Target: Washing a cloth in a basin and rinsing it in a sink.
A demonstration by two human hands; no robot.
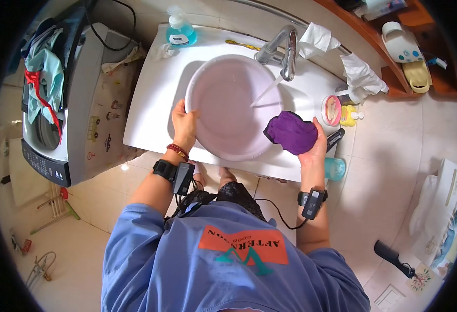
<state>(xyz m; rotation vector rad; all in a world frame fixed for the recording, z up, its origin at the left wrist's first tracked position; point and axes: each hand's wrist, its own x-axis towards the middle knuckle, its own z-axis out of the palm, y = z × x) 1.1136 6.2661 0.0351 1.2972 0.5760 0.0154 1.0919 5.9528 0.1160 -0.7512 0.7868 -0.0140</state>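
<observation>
My left hand point(185, 124) grips the left rim of a pale pink plastic basin point(228, 113), thumb over the edge. The basin rests in a white washbasin point(150, 113). Water runs into it from a chrome faucet point(288, 54) at the back right. Beyond the basin's right rim, my right hand point(317, 146) holds a bunched purple cloth point(293, 132) with a dark edge. The palm and fingers lie behind and to the right of the cloth, partly hidden by it.
A pump bottle of blue liquid point(180, 33) and a yellow toothbrush point(242, 45) stand and lie at the back. At right are a pink-rimmed round container point(332, 110), a yellow bottle point(348, 115) and a turquoise cup point(335, 168). A washing machine point(72, 97) with clothes on top is at left.
</observation>
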